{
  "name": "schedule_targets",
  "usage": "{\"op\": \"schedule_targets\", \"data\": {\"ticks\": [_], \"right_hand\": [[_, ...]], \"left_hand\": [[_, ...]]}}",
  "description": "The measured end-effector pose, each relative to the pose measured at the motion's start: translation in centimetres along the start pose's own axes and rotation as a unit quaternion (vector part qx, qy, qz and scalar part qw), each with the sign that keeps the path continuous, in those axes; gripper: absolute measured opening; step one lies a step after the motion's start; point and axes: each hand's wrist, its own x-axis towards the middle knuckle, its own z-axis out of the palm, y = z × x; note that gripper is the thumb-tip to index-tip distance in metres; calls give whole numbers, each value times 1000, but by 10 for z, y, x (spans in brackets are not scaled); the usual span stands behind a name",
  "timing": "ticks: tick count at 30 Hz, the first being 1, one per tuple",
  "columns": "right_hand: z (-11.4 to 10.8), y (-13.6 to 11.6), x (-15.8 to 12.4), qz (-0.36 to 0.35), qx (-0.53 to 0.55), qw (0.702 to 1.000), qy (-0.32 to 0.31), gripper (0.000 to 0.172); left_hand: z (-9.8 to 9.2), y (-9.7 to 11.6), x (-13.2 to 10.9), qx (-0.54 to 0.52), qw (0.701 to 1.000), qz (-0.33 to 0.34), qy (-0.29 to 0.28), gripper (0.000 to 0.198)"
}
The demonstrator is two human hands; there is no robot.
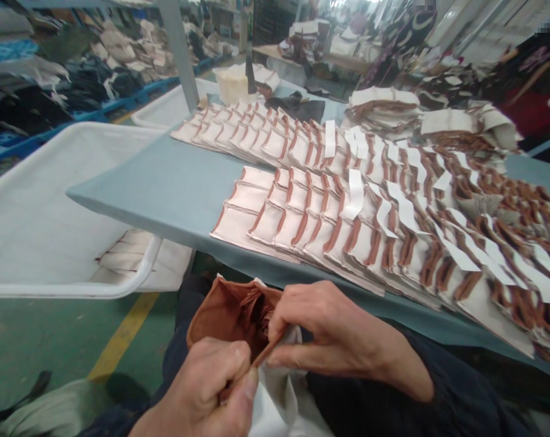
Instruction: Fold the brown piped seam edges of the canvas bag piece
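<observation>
A brown fabric piece with white lining [232, 315] is held over my lap, below the table edge. My left hand [206, 388] pinches its near edge between thumb and fingers. My right hand [329, 334] grips its right side, fingers curled into the folds. On the grey-blue table [166, 188] lie two overlapping rows of several similar white pieces with brown trim [329, 212], fanned out from the middle to the right.
A white bin [42, 212] stands left of the table, with a few pieces [120, 255] in it. More stacks [384, 103] sit at the far end. Shelves of dark fabric fill the back left. Another person stands far right. A yellow line marks the green floor.
</observation>
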Motion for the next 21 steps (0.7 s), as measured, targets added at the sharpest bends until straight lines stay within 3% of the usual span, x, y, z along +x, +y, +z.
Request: {"op": "schedule_targets", "data": {"ticks": [4, 7, 12, 15, 18, 21], "right_hand": [[-11, 21, 7, -3, 2, 999, 32, 32], [-18, 26, 9, 28, -5, 999, 27, 33], [-25, 4, 9, 9, 11, 999, 41, 23], [-30, -13, 14, 14, 47, 998, 42, 12], [-35, -22, 21, 2, 65, 997, 36, 11], [-38, -24, 24, -8, 64, 997, 37, 13]], "left_hand": [[-8, -5, -15, -32, 999, 13, 22, 30], [-20, -20, -17, 16, 999, 18, 38, 29], [-47, -60, -1, 106, 990, 59, 70, 27], [-61, -78, 19, 108, 991, 64, 38, 27], [-70, -78, 38, 57, 996, 68, -10, 26], [-74, -58, 54, 4, 997, 80, -22, 24]]}}
